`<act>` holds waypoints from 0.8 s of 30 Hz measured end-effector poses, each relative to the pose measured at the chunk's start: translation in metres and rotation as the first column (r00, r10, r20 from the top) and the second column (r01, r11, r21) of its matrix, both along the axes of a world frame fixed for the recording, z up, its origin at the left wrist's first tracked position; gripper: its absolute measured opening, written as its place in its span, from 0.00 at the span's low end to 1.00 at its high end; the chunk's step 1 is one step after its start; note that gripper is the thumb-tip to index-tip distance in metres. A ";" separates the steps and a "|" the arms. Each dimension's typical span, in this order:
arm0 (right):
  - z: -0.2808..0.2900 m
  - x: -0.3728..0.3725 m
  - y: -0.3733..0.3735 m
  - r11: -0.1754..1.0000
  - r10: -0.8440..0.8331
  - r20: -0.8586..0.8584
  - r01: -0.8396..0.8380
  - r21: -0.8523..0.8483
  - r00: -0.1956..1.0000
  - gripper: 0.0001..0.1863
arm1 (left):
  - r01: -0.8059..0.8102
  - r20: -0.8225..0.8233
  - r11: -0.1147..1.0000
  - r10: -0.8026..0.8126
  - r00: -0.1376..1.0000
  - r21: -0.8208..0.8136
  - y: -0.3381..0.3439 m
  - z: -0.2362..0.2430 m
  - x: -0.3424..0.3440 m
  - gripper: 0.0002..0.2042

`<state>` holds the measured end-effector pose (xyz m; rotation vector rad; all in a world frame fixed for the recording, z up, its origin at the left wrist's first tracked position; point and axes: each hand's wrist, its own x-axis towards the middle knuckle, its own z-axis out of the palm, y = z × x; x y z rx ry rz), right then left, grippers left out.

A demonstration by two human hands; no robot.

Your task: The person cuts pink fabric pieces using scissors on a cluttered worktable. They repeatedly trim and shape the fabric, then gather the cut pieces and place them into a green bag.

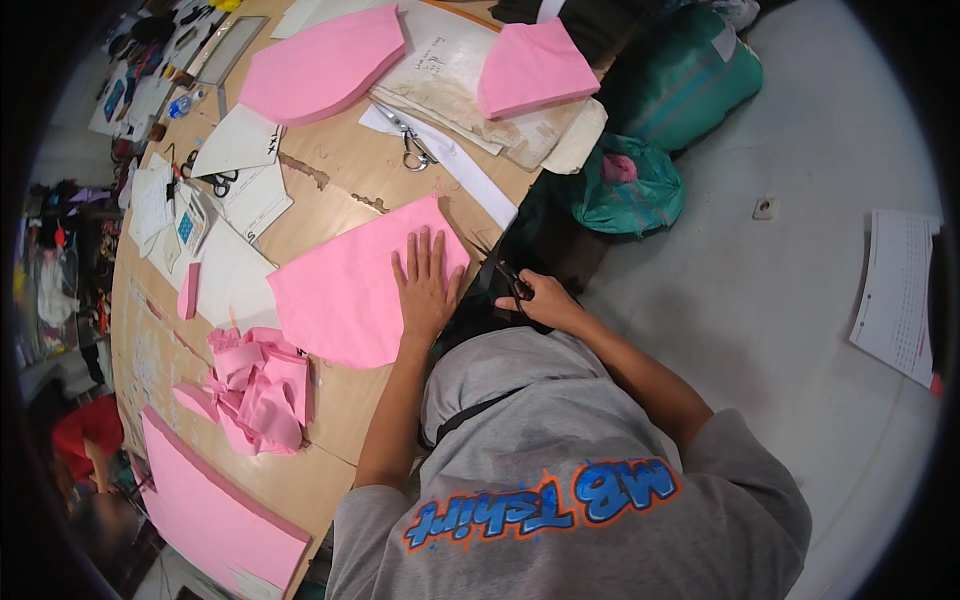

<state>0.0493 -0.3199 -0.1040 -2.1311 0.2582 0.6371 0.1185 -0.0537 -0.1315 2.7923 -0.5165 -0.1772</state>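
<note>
A curved piece of pink fabric [340,290] lies flat at the table's near edge. My left hand [427,292] rests on its right part, palm down with the fingers stretched out. Just off the table edge, my right hand [550,303] grips a pair of black-handled scissors [516,282]. Their blades point toward the fabric's right edge; whether they touch it, I cannot tell. A white strip [470,180] lies on the table beyond, with silver scissors [412,145] across its upper end. Left of the fabric sits a crumpled heap of pink scraps [258,390].
Stacks of pink cut pieces [325,65] lie at the far side and the lower left of the wooden table [140,340]. Paper patterns [235,280] and a calculator [192,222] are at left. Green bags [640,195] stand beyond the right edge. A person in red [88,435] is at far left.
</note>
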 end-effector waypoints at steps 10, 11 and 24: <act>-0.007 -0.006 0.028 0.998 -0.005 -0.050 0.008 0.060 0.999 0.42 | -0.016 0.130 0.999 0.020 0.991 -0.034 -0.005 -0.016 -0.003 0.38; -0.007 -0.008 0.030 0.998 -0.017 -0.038 0.020 0.064 0.999 0.42 | -0.013 0.132 0.999 0.017 0.991 -0.032 -0.005 -0.016 -0.003 0.38; -0.023 -0.023 0.035 0.996 -0.070 0.019 0.069 0.064 0.997 0.42 | -0.009 0.120 0.999 0.013 0.993 -0.033 -0.004 -0.018 -0.001 0.39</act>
